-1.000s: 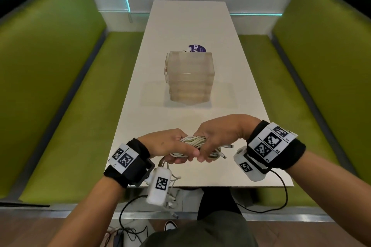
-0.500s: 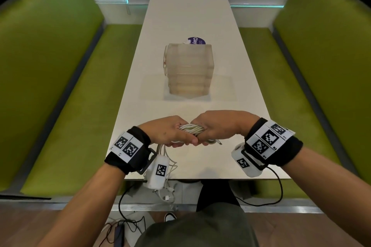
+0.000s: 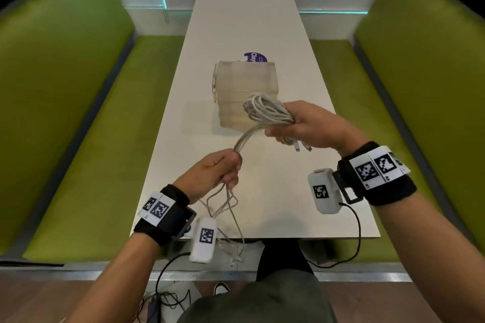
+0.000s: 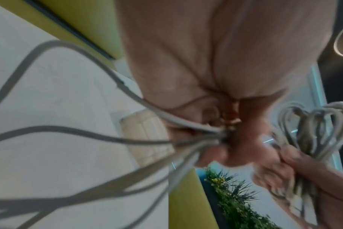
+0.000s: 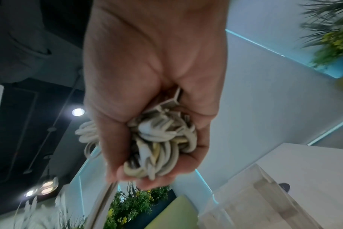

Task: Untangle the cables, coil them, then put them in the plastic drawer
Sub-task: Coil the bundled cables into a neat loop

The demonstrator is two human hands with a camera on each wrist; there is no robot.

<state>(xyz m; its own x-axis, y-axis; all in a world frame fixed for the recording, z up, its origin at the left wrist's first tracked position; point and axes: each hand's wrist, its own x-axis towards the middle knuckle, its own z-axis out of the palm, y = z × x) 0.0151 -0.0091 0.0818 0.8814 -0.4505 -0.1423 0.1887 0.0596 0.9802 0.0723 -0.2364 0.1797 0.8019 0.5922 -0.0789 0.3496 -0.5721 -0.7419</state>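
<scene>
Right hand: the right hand (image 3: 312, 127) was clenched around a coiled bundle of pale grey cables (image 3: 265, 109), held above the long white desk (image 3: 265, 191).
Left hand: the left hand (image 3: 212, 173) gripped the loose strands (image 3: 245, 137) running from that bundle; their tails hung past the desk's near edge.
Drawer: the translucent plastic drawer unit (image 3: 236, 81) stood mid-desk, beyond both hands.

Head view above table (image 3: 262, 191), wrist views close under palms, perhaps sharing cables (image 3: 265, 110)
</scene>
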